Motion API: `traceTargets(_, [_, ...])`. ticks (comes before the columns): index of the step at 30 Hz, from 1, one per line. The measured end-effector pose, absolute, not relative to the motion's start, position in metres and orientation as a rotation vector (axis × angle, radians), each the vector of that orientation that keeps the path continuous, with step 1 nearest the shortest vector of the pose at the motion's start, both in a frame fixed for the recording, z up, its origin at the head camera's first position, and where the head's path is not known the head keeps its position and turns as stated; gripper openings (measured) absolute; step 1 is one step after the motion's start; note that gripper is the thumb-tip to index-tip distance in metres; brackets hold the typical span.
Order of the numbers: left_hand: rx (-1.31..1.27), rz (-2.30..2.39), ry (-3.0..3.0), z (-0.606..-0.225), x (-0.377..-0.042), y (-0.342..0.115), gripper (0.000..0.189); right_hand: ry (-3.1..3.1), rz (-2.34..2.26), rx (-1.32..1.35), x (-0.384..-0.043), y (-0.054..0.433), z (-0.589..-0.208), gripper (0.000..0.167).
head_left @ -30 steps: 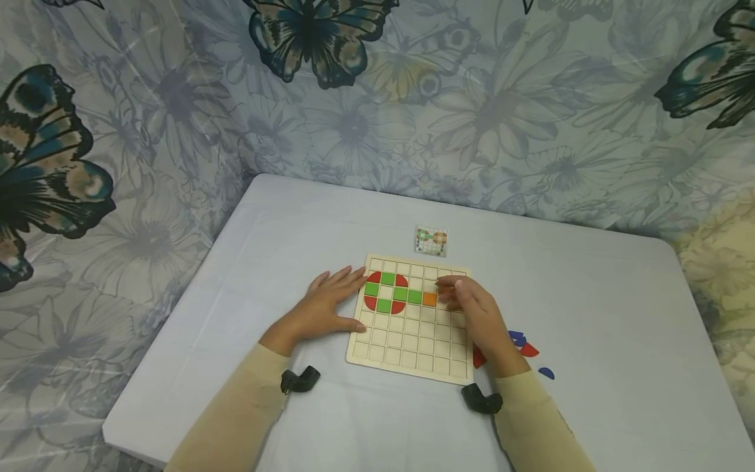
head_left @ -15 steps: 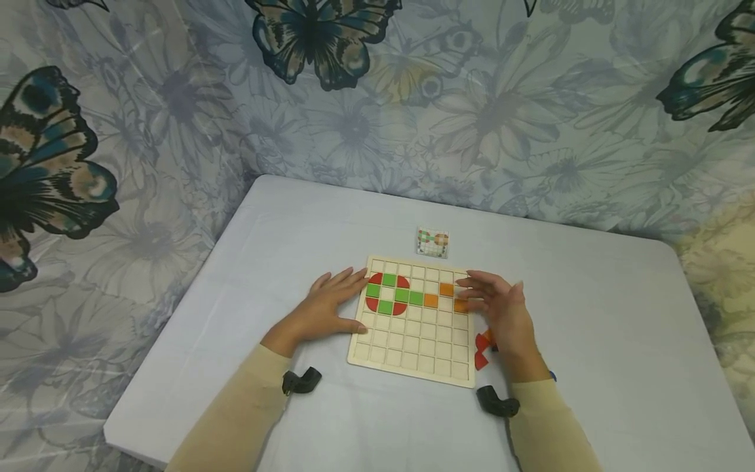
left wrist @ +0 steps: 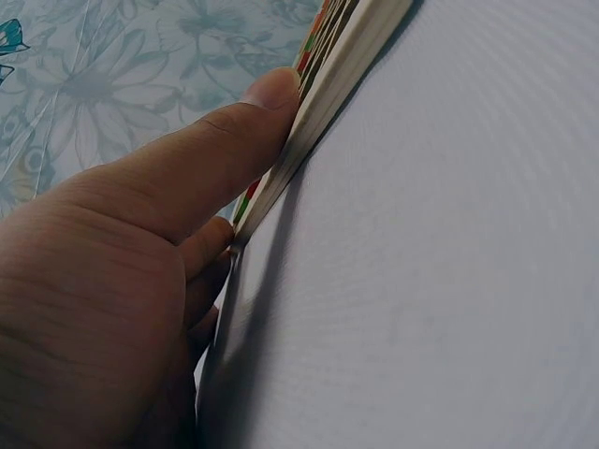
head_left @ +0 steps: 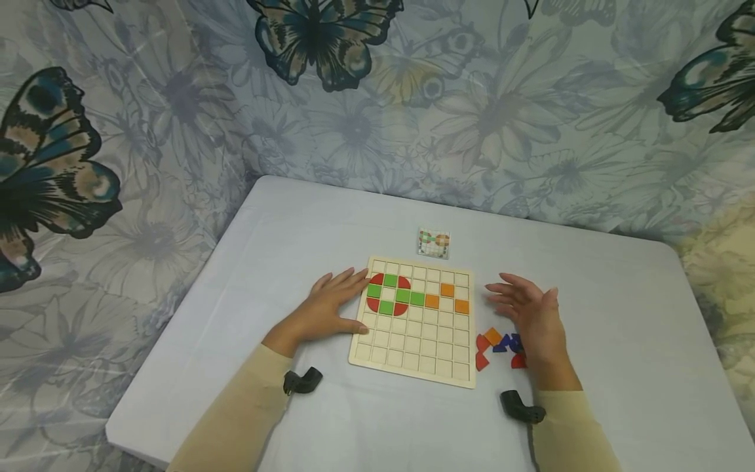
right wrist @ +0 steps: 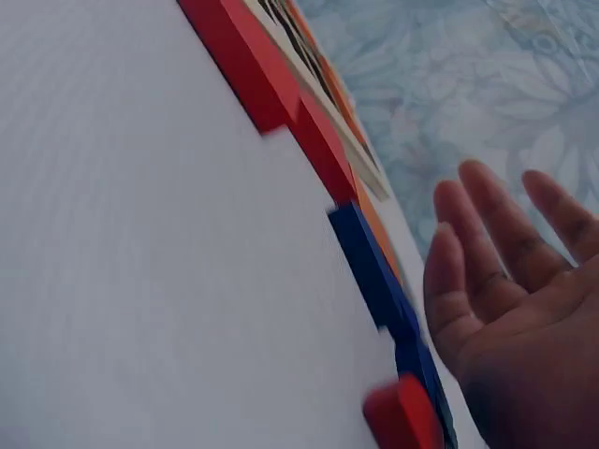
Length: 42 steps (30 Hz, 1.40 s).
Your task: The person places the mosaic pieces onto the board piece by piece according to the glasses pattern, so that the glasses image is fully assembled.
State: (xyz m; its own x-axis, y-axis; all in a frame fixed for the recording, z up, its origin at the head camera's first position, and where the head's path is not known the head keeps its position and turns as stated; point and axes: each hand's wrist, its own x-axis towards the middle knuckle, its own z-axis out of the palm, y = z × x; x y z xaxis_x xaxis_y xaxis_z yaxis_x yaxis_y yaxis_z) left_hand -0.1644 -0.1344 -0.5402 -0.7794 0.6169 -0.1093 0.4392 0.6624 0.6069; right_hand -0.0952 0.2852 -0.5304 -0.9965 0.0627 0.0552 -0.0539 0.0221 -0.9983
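Note:
My left hand lies with fingers spread against the left side of a wooden grid board; its thumb rests on the board's edge in the left wrist view. Green squares and red quarter-circle tiles form a ring with a short arm on the grid. Three orange squares sit apart from one another toward its right side. To the right of the board, my right hand holds nothing, fingers loosely extended, palm turned toward the board. Loose tiles lie beside and partly behind this hand.
Between board and right hand are red pieces, an orange square and blue pieces. A small printed pattern card lies beyond the board. The white table ends at a butterfly-patterned cloth.
My right hand has moved right, off the board, leaving two more orange squares in view there. Loose tiles by the board's right edge have come into sight. The left hand has stayed put.

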Motion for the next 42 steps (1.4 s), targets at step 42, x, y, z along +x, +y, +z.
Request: traceTargets(42, [0.842,0.827,2.577,-0.538,-0.164,-0.134,0.106,-3.019,1.333,0.144,-0.088,0.312,-0.535,0.047])
